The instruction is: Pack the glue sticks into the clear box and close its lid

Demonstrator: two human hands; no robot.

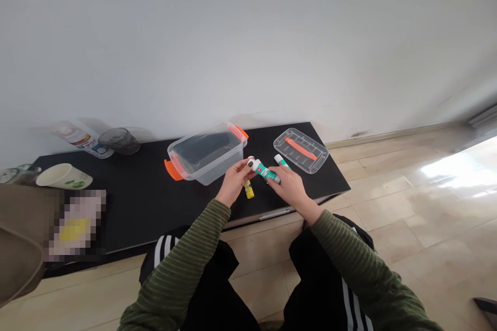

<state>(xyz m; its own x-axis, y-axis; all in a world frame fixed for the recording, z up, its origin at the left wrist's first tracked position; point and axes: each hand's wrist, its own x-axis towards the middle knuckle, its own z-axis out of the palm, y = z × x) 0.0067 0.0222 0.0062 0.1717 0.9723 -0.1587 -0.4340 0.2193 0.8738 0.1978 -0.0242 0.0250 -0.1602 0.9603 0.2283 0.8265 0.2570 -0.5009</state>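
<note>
My right hand [290, 186] is closed around the grey lower end of a green and white glue stick [264, 169], held tilted above the black cabinet top. At the glue stick's white upper end, the fingers of my left hand [234, 180] are pinched together; part of that end is hidden by them. A yellow glue stick [249, 190] is just below my left fingers. Behind my right hand shows the white end of a second green and white glue stick [281, 161]. To the left stands a clear plastic box [209, 169], uncovered, with orange latches.
The box's clear lid [301, 151] with its orange handle lies at the right. Leftward are a dark glass [119, 141], a spray can [83, 139], a paper cup [64, 176] and a pixelated pinkish item [77, 225]. A wall [248, 51] rises behind the cabinet [155, 207].
</note>
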